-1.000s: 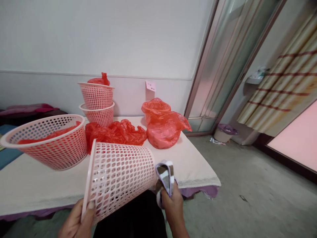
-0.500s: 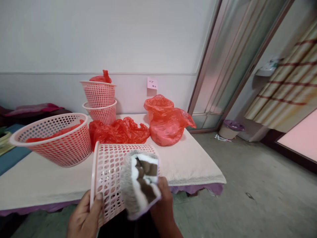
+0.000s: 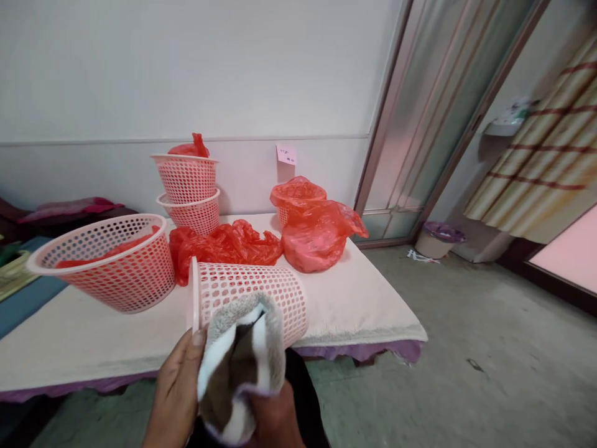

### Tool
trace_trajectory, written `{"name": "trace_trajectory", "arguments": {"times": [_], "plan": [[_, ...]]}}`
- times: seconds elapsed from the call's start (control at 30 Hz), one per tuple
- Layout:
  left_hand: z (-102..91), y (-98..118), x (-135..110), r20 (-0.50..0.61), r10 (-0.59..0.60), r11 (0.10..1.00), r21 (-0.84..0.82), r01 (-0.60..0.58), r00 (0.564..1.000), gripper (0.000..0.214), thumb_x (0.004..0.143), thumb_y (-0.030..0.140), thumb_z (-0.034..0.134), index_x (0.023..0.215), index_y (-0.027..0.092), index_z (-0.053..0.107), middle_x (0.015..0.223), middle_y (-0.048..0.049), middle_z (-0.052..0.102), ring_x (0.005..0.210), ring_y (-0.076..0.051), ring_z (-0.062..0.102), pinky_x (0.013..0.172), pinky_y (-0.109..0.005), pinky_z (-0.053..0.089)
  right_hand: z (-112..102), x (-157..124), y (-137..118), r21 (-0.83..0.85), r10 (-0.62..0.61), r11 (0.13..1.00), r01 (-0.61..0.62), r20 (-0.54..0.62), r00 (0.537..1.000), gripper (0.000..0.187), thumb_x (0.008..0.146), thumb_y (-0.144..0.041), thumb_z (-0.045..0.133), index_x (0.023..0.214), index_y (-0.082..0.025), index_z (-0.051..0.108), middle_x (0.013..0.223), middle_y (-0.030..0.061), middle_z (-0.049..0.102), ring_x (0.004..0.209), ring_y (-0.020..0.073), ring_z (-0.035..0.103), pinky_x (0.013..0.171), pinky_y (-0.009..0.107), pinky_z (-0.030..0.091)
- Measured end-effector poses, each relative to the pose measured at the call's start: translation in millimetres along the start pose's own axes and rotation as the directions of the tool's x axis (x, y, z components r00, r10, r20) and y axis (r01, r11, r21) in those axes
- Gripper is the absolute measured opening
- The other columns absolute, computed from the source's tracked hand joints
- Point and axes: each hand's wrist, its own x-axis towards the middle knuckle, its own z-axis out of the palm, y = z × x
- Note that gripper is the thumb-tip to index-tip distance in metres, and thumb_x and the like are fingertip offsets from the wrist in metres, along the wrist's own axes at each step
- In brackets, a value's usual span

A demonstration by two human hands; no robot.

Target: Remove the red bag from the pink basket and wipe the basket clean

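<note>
My left hand (image 3: pixel 175 389) grips the rim of a pink perforated plastic basket (image 3: pixel 261 289), held on its side with its mouth to the left. My right hand (image 3: pixel 275 420), low in the view and mostly hidden, holds a brown-and-white striped cloth (image 3: pixel 240 367) pressed against the basket's near side wall. Both hands are in front of the table's (image 3: pixel 359 305) near edge.
On the table stand a wide pink basket (image 3: pixel 109 261) holding red plastic, two stacked pink baskets (image 3: pixel 186 193) by the wall, crumpled red plastic bags (image 3: pixel 224 246), and a bag-lined basket (image 3: pixel 298 202). A small bin (image 3: pixel 438 239) sits on the floor by a sliding door.
The cloth has moved from the basket's base at the right across to its near side. The basket has turned and my left hand has shifted right along the rim.
</note>
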Motion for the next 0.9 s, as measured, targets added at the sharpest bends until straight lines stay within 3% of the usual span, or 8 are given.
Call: {"name": "trace_trajectory", "arguments": {"times": [0.07, 0.13, 0.27, 0.4, 0.47, 0.57, 0.7, 0.9], "plan": [[-3.3, 3.3, 4.8, 0.016, -0.029, 0.998, -0.056, 0.03, 0.999, 0.058, 0.073, 0.066, 0.064, 0.107, 0.02, 0.069, 0.096, -0.0031, 0.075, 0.102, -0.025, 0.066, 0.085, -0.027, 0.054, -15.6, 9.7, 22.7, -0.107, -0.061, 0.993, 0.054, -0.063, 0.996, 0.017, 0.082, -0.03, 0.057, 0.091, -0.024, 0.07, 0.083, 0.0062, 0.066, 0.079, 0.0205, 0.063, 0.07, 0.031, 0.052], [-6.3, 5.9, 8.0, -0.001, -0.07, 0.984, -0.165, 0.069, 0.998, 0.057, 0.074, 0.063, 0.066, 0.111, 0.02, 0.067, 0.097, -0.003, 0.075, 0.097, -0.024, 0.068, 0.08, -0.026, 0.055, -39.2, 19.7, 55.5, -0.289, -0.1, 0.957, 0.033, -0.22, 0.97, 0.016, 0.082, -0.023, 0.052, 0.085, -0.02, 0.068, 0.073, 0.0048, 0.059, 0.066, 0.019, 0.058, 0.059, 0.029, 0.048], [-5.4, 11.0, 10.6, -0.001, -0.123, 0.941, -0.316, 0.116, 0.992, 0.054, 0.076, 0.056, 0.069, 0.116, 0.019, 0.065, 0.104, -0.0047, 0.074, 0.1, -0.025, 0.067, 0.085, -0.03, 0.055, -69.0, 23.5, 89.9, -0.333, 0.125, 0.908, -0.252, -0.36, 0.925, 0.021, 0.075, -0.022, 0.051, 0.091, -0.018, 0.064, 0.078, 0.0066, 0.063, 0.074, 0.0237, 0.061, 0.066, 0.035, 0.051], [8.0, 20.3, 9.3, 0.045, -0.189, 0.887, -0.421, 0.19, 0.981, 0.056, 0.077, 0.047, 0.07, 0.123, 0.016, 0.062, 0.108, -0.0071, 0.074, 0.102, -0.025, 0.068, 0.094, -0.037, 0.052, -49.7, 6.0, 45.7, -0.086, 0.219, 0.966, -0.245, -0.24, 0.946, 0.028, 0.078, -0.025, 0.056, 0.104, -0.018, 0.061, 0.09, 0.0067, 0.069, 0.078, 0.0223, 0.065, 0.069, 0.031, 0.053], [15.9, 26.0, 7.6, 0.087, -0.206, 0.853, -0.473, 0.222, 0.975, 0.055, 0.078, 0.046, 0.069, 0.124, 0.015, 0.061, 0.107, -0.008, 0.074, 0.099, -0.026, 0.069, 0.092, -0.04, 0.054, -30.2, -3.5, 14.2, 0.018, 0.1, 0.995, -0.099, -0.118, 0.988, 0.041, 0.08, -0.03, 0.056, 0.121, -0.021, 0.057, 0.103, 0.0085, 0.069, 0.09, 0.0239, 0.067, 0.075, 0.032, 0.055], [23.9, 33.7, 4.5, 0.133, -0.234, 0.82, -0.506, 0.269, 0.963, 0.051, 0.081, 0.047, 0.064, 0.12, 0.015, 0.064, 0.101, -0.0086, 0.076, 0.095, -0.028, 0.071, 0.086, -0.042, 0.057, -4.2, -14.0, -15.5, -0.002, -0.132, 0.991, 0.133, -0.048, 0.99, 0.056, 0.078, -0.038, 0.058, 0.132, -0.024, 0.054, 0.113, 0.0106, 0.067, 0.099, 0.0284, 0.068, 0.081, 0.035, 0.056], [28.9, 41.6, 2.3, 0.195, -0.29, 0.765, -0.542, 0.349, 0.937, 0.045, 0.083, 0.046, 0.062, 0.116, 0.016, 0.067, 0.097, -0.0085, 0.076, 0.095, -0.029, 0.072, 0.084, -0.042, 0.058, 12.6, -21.1, -19.3, -0.094, -0.193, 0.977, 0.191, -0.017, 0.981, 0.06, 0.074, -0.044, 0.064, 0.13, -0.025, 0.057, 0.112, 0.0117, 0.067, 0.097, 0.0306, 0.069, 0.074, 0.035, 0.06], [44.1, 51.9, -1.7, 0.241, -0.353, 0.675, -0.603, 0.424, 0.904, 0.044, 0.087, 0.046, 0.055, 0.114, 0.014, 0.068, 0.094, -0.0096, 0.076, 0.096, -0.028, 0.071, 0.085, -0.04, 0.057, 17.3, -27.5, -9.9, -0.294, -0.183, 0.947, 0.133, -0.15, 0.972, 0.065, 0.074, -0.038, 0.062, 0.134, -0.016, 0.047, 0.125, 0.0224, 0.057, 0.112, 0.0389, 0.06, 0.083, 0.05, 0.057]]}}
